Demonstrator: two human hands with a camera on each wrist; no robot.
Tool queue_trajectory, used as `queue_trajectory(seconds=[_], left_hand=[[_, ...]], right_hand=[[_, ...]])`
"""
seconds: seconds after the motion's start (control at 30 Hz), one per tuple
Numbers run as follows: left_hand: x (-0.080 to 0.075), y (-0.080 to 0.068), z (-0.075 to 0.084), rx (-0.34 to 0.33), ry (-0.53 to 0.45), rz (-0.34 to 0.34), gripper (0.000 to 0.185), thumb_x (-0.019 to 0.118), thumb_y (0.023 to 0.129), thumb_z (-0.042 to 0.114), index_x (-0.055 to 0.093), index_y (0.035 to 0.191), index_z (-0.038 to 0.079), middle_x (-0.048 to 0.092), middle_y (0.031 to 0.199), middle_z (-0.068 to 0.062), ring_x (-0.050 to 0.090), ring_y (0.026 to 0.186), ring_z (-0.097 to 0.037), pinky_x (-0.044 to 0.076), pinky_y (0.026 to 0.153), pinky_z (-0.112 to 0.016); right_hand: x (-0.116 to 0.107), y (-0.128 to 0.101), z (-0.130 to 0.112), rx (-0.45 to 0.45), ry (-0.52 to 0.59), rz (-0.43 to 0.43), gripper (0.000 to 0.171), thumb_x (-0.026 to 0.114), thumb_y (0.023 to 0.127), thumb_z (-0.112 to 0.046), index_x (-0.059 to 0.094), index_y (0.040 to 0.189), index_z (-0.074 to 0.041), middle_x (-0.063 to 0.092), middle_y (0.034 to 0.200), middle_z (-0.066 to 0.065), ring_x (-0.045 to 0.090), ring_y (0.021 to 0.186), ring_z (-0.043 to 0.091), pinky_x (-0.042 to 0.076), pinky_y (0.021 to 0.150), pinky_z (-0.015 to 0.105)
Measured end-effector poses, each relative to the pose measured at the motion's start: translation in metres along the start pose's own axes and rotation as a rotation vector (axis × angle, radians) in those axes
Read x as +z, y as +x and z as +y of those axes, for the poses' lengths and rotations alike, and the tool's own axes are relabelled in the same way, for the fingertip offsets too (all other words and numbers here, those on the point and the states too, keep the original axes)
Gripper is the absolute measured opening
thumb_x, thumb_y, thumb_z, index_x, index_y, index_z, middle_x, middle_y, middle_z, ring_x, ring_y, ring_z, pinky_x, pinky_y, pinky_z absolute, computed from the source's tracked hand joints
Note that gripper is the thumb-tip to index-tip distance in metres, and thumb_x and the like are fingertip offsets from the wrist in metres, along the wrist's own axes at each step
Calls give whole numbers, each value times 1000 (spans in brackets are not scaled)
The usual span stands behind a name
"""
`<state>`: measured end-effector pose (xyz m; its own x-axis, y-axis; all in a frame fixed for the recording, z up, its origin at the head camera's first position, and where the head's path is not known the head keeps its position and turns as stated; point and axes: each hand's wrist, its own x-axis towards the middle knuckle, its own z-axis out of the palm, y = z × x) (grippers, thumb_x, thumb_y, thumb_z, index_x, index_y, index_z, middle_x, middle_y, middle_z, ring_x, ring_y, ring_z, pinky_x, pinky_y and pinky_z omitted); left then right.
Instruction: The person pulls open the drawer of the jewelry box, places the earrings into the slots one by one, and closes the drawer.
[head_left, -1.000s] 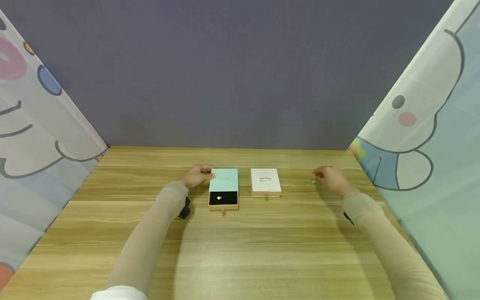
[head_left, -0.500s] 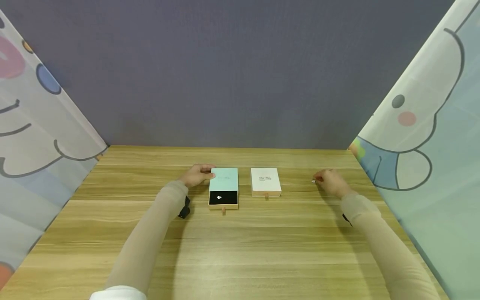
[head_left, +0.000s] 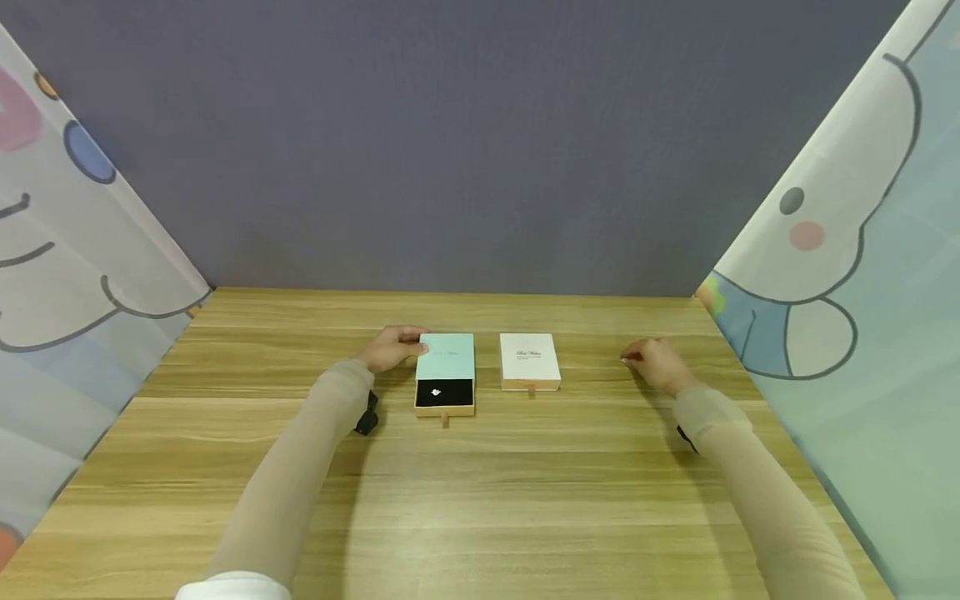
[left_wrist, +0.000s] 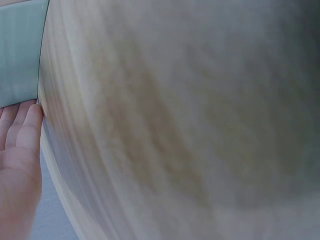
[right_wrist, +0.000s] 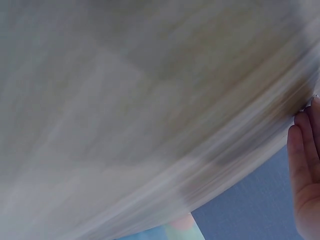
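Observation:
A mint-green slide box (head_left: 446, 357) lies on the wooden table (head_left: 480, 500). Its black-lined drawer (head_left: 444, 393) is pulled out toward me, with a small shiny jewel (head_left: 436, 392) inside. My left hand (head_left: 401, 343) rests against the box's far left side. In the left wrist view its fingers (left_wrist: 22, 130) lie straight along the mint box (left_wrist: 20, 50). A shut white slide box (head_left: 529, 360) sits just to the right. Farther right, my right hand (head_left: 636, 359) is down on the table, fingertips at a tiny pale piece (head_left: 623, 360). Whether it pinches the piece is unclear. The right wrist view shows only straight fingers (right_wrist: 302, 165).
Cartoon-printed curtains (head_left: 75, 275) wall the table on the left and right (head_left: 847, 275). A grey wall (head_left: 465, 150) closes the back. Bare wood lies between me and the boxes.
My right hand has come down from just above the table until its fingertips meet the tiny pale piece. The left hand and both boxes have stayed in place.

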<state>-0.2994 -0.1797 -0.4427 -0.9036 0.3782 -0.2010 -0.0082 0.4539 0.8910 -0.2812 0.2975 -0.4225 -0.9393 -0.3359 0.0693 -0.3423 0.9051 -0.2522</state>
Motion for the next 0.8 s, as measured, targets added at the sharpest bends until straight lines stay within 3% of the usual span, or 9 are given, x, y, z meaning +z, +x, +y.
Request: queue_trajectory(seconds=[0.4,0.8], left_hand=[[2,2,1,4,2,-15,49,56,93,22,42,137,8,36,143,-18,31,133,-33,33,107,-47],[2,4,2,28,-2,-15,50,56,93,23,41,138,7,34,144,-19,29,134,-35,30,108,-48]], right_hand=[[4,-1,1,-2,-12,32,12,63,83,-2,71,92,1,68,93,20,64,88,35,52,77,46],[2,1,0,7,42,75,12,64,84,-6,71,89,2,69,89,20,64,85,37,51,76,48]])
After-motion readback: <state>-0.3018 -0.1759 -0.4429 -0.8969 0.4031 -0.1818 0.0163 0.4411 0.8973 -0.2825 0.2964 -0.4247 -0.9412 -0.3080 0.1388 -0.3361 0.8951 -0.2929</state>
